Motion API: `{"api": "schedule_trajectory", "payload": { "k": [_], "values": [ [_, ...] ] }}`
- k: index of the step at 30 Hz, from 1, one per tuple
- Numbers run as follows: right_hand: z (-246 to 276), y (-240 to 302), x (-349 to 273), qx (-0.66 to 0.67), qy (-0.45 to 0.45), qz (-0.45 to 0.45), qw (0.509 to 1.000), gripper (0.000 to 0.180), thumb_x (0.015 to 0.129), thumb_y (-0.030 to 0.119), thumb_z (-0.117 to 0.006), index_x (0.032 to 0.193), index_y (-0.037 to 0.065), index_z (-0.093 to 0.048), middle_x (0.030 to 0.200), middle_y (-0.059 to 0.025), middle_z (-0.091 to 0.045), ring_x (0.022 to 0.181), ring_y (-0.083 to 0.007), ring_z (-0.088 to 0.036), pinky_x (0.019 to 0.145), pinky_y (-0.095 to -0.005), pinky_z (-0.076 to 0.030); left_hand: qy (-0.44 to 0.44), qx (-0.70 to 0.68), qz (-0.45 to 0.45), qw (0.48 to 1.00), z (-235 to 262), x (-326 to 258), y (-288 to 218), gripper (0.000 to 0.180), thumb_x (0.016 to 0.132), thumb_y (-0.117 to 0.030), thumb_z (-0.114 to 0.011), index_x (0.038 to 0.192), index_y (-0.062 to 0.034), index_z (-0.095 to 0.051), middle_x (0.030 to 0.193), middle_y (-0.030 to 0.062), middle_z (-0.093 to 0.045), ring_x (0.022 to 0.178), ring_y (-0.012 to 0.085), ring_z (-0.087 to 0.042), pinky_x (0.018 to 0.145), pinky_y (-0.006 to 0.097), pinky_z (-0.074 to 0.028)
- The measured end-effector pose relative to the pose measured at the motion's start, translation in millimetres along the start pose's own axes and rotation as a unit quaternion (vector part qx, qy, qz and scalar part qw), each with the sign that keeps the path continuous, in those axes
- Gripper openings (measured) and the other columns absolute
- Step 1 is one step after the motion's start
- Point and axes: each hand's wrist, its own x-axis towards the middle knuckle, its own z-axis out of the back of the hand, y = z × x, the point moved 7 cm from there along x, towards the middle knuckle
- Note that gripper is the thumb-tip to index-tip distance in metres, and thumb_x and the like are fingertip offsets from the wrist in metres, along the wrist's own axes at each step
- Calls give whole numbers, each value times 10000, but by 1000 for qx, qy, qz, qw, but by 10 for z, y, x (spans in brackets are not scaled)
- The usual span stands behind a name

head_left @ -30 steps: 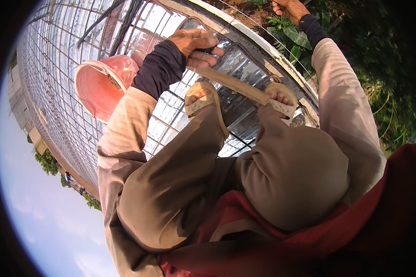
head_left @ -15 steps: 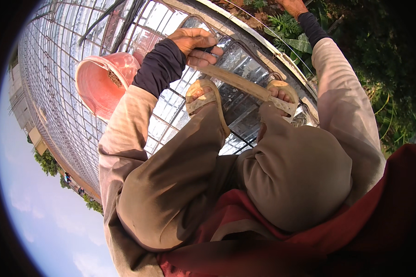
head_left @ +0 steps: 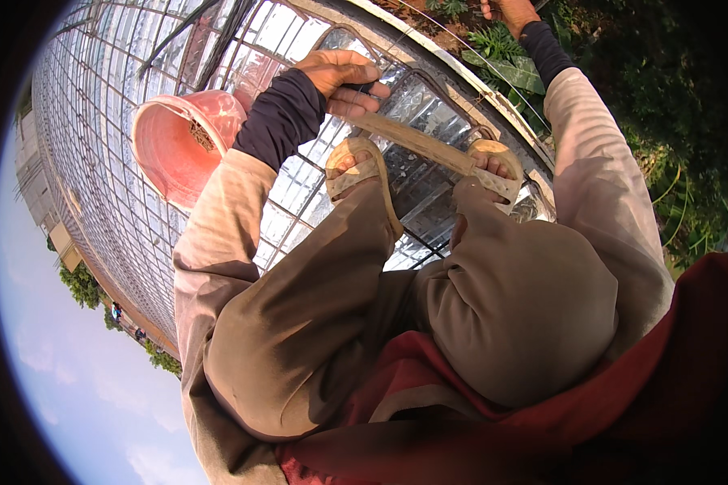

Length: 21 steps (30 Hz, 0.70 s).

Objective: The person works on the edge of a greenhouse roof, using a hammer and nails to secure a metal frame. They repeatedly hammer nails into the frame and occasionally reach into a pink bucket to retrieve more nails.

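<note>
My left hand (head_left: pixel 346 79) is curled above the steel bar grid (head_left: pixel 299 198), near the roof edge. Something dark shows between its thumb and fingers, too little to name. Just below its fingers lies one end of a wooden strip (head_left: pixel 416 145), which reaches across to my right sandal (head_left: pixel 497 174). My right hand (head_left: pixel 516 14) is stretched out beyond the edge at the top of the view, partly cut off. Its visible fingers are bent, and what they hold, if anything, is out of sight. A reddish plastic bucket (head_left: pixel 174 149) with some brown dirt inside lies tilted beside my left forearm.
Shiny foil-like sheeting (head_left: pixel 279 32) lies under the bars. Dark rods or wires (head_left: pixel 226 40) rest on the grid at upper left. A pale ledge (head_left: pixel 461 73) and a thin taut string (head_left: pixel 493 69) run along the edge; plants (head_left: pixel 497 44) grow below, beyond it.
My right hand has shifted slightly down and its bent fingers show more. My left hand, the wooden strip and the bucket have stayed in place.
</note>
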Motion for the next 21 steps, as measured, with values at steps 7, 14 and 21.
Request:
{"api": "schedule_trajectory", "payload": {
  "k": [7,14,21],
  "values": [
    [-139,-56,40,251,48,-42,966,42,967,101,-625,957,74,-656,699,-31,-601,565,-157,-581,515,-315,-468,-12,13,4,1000,1,11,9,248,952,-221,-727,1131,-60,-668,1036,119,-757,772,167,-760,654,264,-641],
    [-67,-284,218,382,39,-88,919,44,973,90,-605,970,113,-643,723,4,-572,554,-126,-502,493,-266,-395,7,36,7,999,-36,34,-23,305,934,-259,-735,1139,-45,-664,1054,127,-752,770,165,-757,650,260,-639],
    [5,135,142,160,41,-20,986,29,954,90,-641,970,105,-660,729,27,-571,514,-63,-422,461,-237,-338,15,49,22,998,-42,49,26,376,914,-293,-751,1168,-34,-650,1064,129,-750,780,160,-750,659,259,-626]
  ]
}}
